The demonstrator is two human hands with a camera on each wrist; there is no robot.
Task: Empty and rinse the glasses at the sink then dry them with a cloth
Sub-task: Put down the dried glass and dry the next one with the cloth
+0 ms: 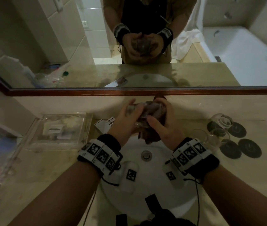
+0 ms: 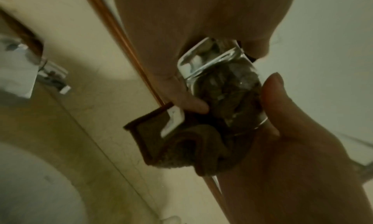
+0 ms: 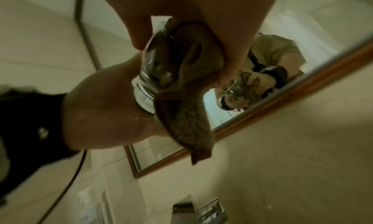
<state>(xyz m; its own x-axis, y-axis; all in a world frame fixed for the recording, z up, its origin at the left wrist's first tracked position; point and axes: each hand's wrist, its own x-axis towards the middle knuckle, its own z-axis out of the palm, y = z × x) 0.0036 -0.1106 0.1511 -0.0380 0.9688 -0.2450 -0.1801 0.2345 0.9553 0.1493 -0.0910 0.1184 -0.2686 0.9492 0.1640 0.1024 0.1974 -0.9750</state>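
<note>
A clear glass is held on its side above the sink, stuffed with a brown cloth whose loose end hangs below it. My left hand grips the glass's thick base, fingers curled round it. My right hand grips the cloth at the glass mouth, thumb against the outside wall. In the right wrist view the glass sits between both hands, with the left hand at its base. The cloth fills the inside of the glass.
Two more clear glasses stand on the counter at right among dark round coasters. A clear acrylic tray with small items sits at left. The drain lies below the hands. A framed mirror runs along the wall behind.
</note>
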